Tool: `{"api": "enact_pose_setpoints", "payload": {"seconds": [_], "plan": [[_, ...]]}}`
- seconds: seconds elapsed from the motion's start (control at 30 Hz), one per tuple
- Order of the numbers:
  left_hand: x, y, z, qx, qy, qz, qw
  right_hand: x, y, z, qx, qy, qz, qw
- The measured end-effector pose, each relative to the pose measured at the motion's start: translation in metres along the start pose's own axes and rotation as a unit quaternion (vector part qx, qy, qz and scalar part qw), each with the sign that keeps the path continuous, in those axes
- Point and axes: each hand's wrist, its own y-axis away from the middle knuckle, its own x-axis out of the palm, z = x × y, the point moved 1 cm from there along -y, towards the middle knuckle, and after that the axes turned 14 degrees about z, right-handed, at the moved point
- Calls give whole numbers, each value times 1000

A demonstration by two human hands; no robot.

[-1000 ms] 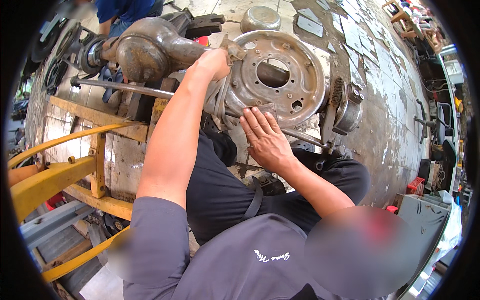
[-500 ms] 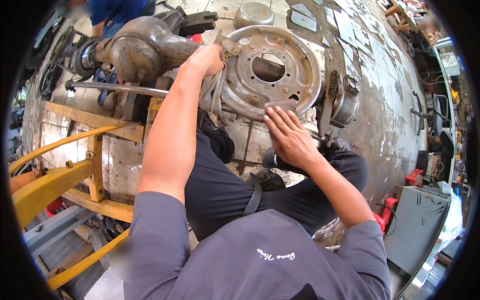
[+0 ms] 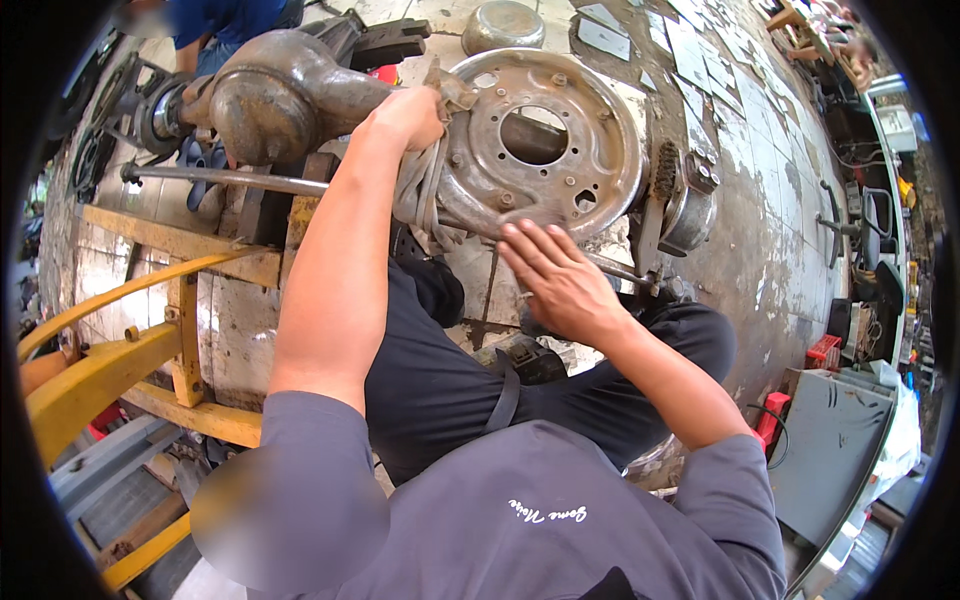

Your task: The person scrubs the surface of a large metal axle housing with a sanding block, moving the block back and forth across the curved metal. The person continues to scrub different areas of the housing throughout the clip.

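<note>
A round, rust-stained brake backing plate, with a large centre hole and several small bolt holes, stands in front of me, tilted up. At its left rim, my left hand is closed on a crumpled grey-brown rag, which hangs down beside the plate. My right hand lies with fingers stretched out and the fingertips against the plate's lower rim. A dark, blurred patch shows at those fingertips; I cannot tell whether it is a thin pad or the metal.
A rusty axle housing reaches to the plate from the left, above a thin metal rod. A yellow frame stands at my left. Beyond the plate sits a metal bowl; at right, a hub-like part and a grey cabinet.
My right hand has slid left along the plate's lower rim. My left hand stays closed on the rag at the left rim. The whole view has shifted slightly.
</note>
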Motion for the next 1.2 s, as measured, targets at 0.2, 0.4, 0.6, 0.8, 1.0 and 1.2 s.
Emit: {"api": "enact_pose_setpoints", "payload": {"seconds": [0.2,0.4,0.6,0.8,1.0,1.2], "plan": [[1,-2,-1,-28,1,-6,1000,-3,-54,20,-41,23,-21,999],[4,3,7,-11,21,-21,1000,-5,-44,15,-36,-2,-28,999],[9,-15,9,5,-33,14,999,1,-38,16,-7,16,-30,999],[3,5,12,34,22,-37,999,-3,-52,13,-58,-29,-51,997],[-6,14,-11,25,19,-10,999,3,-27,11,-9,-14,-56,998],[-4,13,-3,8,41,-12,999,7,-34,14,-23,-41,-86,995]]}}
